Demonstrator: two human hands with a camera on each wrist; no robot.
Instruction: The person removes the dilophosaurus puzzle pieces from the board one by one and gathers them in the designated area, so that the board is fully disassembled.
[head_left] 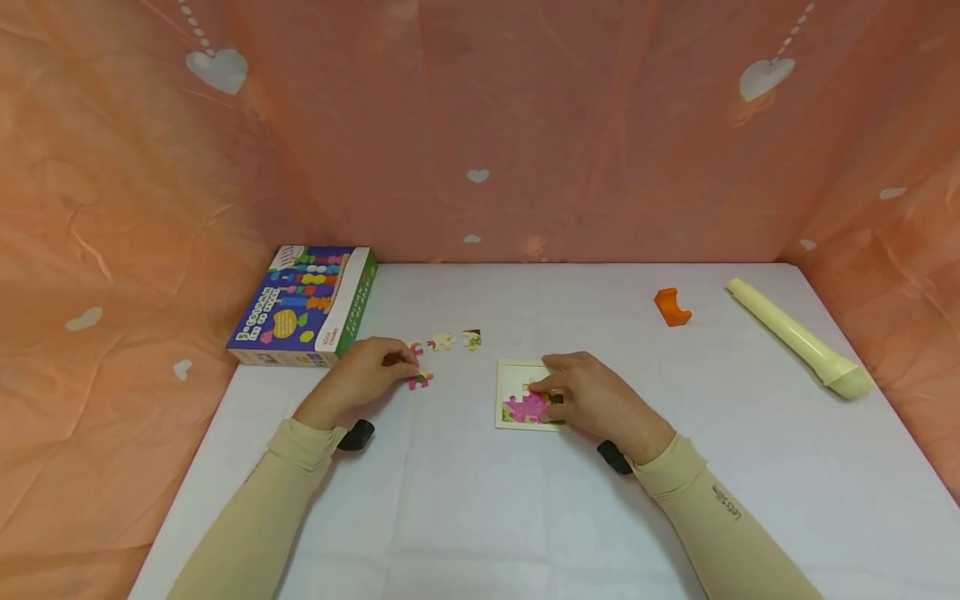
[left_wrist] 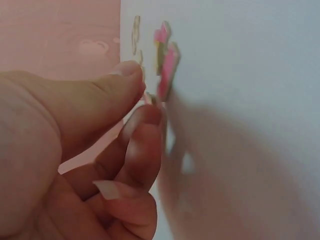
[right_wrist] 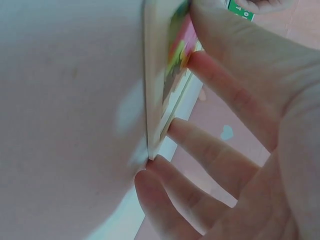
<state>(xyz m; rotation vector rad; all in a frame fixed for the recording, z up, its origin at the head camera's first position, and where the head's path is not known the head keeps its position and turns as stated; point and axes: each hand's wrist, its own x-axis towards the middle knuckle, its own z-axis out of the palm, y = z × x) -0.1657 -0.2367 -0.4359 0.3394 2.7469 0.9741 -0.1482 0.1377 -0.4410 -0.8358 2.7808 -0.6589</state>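
Note:
My left hand (head_left: 366, 371) pinches a pink and green jigsaw piece (head_left: 421, 381) between thumb and fingertips, low over the table. Just beyond it lie a pink piece (head_left: 416, 348), a cream piece (head_left: 442, 342) and a piece with a dark green corner (head_left: 472, 338). In the left wrist view, pink-topped pieces (left_wrist: 167, 75) show past the fingertips. My right hand (head_left: 596, 400) rests with fairly straight, spread fingers on a square puzzle tray (head_left: 499, 396). Thumb and index finger touch the pink picture (head_left: 527, 408) fitted in its lower part; the hand hides the tray's right side.
A blue and green game box (head_left: 307, 304) stands at the back left, close beyond my left hand. Toward the back right are an orange U-shaped block (head_left: 672, 307) and a long pale yellow tube (head_left: 795, 333). Orange cloth (head_left: 555, 133) with hearts walls the white table (head_left: 465, 517).

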